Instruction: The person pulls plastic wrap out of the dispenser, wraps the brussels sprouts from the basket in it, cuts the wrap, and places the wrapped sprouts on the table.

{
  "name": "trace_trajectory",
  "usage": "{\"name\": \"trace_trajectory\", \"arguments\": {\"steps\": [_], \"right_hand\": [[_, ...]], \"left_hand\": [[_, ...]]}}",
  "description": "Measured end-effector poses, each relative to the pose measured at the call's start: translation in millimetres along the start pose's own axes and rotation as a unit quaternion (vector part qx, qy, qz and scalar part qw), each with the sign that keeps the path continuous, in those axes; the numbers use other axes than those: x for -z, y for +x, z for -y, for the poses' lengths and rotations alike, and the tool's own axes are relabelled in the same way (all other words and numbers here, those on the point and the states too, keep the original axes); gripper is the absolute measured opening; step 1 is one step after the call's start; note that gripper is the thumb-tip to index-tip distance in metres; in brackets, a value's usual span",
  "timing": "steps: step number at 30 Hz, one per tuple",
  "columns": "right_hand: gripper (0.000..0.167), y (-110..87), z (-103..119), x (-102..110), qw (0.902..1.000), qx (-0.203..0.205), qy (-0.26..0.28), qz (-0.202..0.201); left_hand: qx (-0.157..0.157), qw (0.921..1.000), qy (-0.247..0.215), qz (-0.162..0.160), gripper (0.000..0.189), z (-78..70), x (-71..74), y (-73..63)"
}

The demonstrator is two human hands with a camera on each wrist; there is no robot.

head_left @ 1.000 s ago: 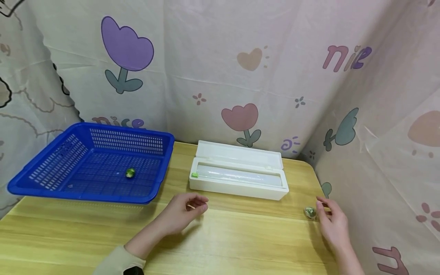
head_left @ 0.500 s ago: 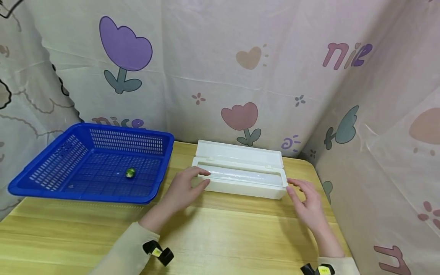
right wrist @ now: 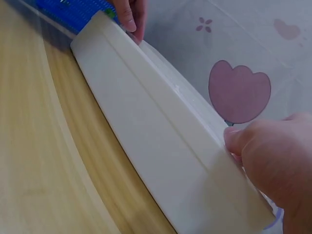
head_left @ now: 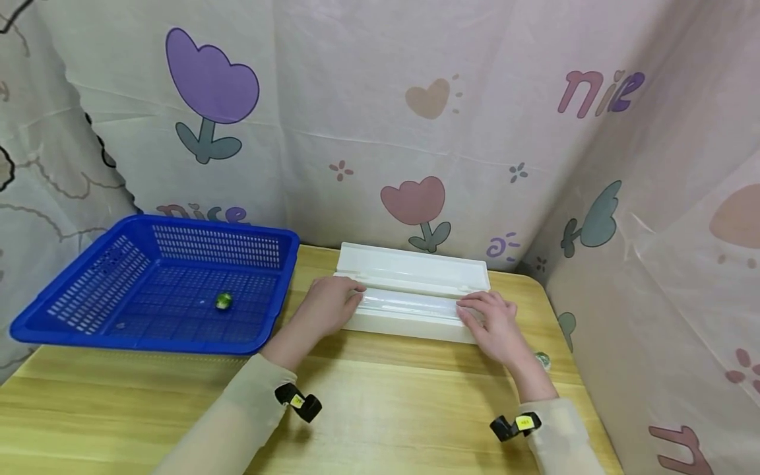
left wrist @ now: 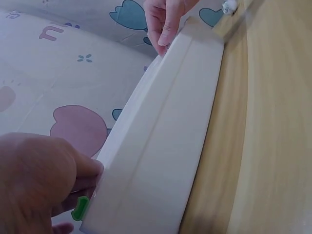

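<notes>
A long white cling film dispenser box (head_left: 410,327) lies on the table, its lid (head_left: 412,264) tipped back. Clear cling film (head_left: 410,304) shows along the opening. At the left end my left hand (head_left: 325,305) has thumb and fingers pinching the front edge of the film. My right hand (head_left: 494,324) pinches it likewise near the right end, seen from across in the left wrist view. A green slider (left wrist: 80,208) sits by the left fingers. Behind the right wrist, a small shiny green ball (head_left: 543,360) is partly hidden by the forearm.
A blue plastic basket (head_left: 261,333) stands at the left with one small green ball (head_left: 223,301) inside. The wooden table (head_left: 380,409) backs onto a printed curtain (head_left: 350,86), which also closes off the right side.
My right hand has left the small ball at the right and moved left to the box. The left hand has moved forward to the box's left end. Both now pinch the film.
</notes>
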State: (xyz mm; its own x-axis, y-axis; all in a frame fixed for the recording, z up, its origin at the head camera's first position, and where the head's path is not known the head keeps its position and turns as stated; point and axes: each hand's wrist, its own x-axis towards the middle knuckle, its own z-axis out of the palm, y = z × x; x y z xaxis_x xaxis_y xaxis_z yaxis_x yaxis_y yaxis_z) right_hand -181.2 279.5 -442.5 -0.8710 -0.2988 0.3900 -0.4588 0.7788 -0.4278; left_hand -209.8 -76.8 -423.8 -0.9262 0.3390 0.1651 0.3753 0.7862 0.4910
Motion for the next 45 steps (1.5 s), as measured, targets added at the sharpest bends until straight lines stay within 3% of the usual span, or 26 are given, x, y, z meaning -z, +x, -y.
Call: {"name": "trace_trajectory", "arguments": {"steps": [8, 16, 18, 22, 29, 35, 38, 42, 45], "right_hand": [[0.025, 9.3, 0.0, 3.8, 0.9977, -0.058, 0.014, 0.031], [0.012, 14.5, -11.7, 8.9, 0.9958, -0.079, 0.03, 0.033], [0.01, 15.8, -12.5, 8.3, 0.9964, -0.077, 0.026, 0.023], [0.01, 16.6, -12.8, 5.6, 0.9958, -0.086, 0.03, -0.007], [0.011, 16.7, -12.4, 2.3, 0.9918, -0.115, 0.048, -0.026], [0.018, 18.4, -11.4, 1.0, 0.9852, -0.158, 0.052, -0.043], [0.02, 19.1, -11.7, -0.1, 0.9799, -0.183, 0.055, -0.058], [0.019, 20.5, -9.5, -3.6, 0.9741, -0.199, 0.069, -0.082], [0.02, 21.8, -6.1, -8.8, 0.9722, -0.197, 0.079, -0.098]], "left_hand": [[0.02, 0.9984, -0.011, 0.052, 0.031, 2.3, 6.9, 8.3], [0.038, 0.9971, -0.008, 0.065, 0.026, 0.9, 9.7, 16.9], [0.025, 0.9978, 0.001, 0.062, 0.025, 2.6, 9.1, 17.3], [-0.03, 0.9978, 0.025, 0.053, 0.011, 7.5, 9.3, 17.4], [-0.097, 0.9922, 0.078, 0.012, 0.005, 12.2, 6.5, 16.3], [-0.077, 0.9942, 0.064, 0.039, 0.014, 3.4, 5.5, 18.4], [-0.093, 0.9918, 0.072, 0.051, 0.02, -7.0, 3.5, 23.0], [-0.125, 0.9872, 0.091, 0.041, 0.012, -15.7, -3.0, 29.8], [-0.121, 0.9872, 0.102, 0.015, 0.007, -15.1, -5.4, 31.8]]}}
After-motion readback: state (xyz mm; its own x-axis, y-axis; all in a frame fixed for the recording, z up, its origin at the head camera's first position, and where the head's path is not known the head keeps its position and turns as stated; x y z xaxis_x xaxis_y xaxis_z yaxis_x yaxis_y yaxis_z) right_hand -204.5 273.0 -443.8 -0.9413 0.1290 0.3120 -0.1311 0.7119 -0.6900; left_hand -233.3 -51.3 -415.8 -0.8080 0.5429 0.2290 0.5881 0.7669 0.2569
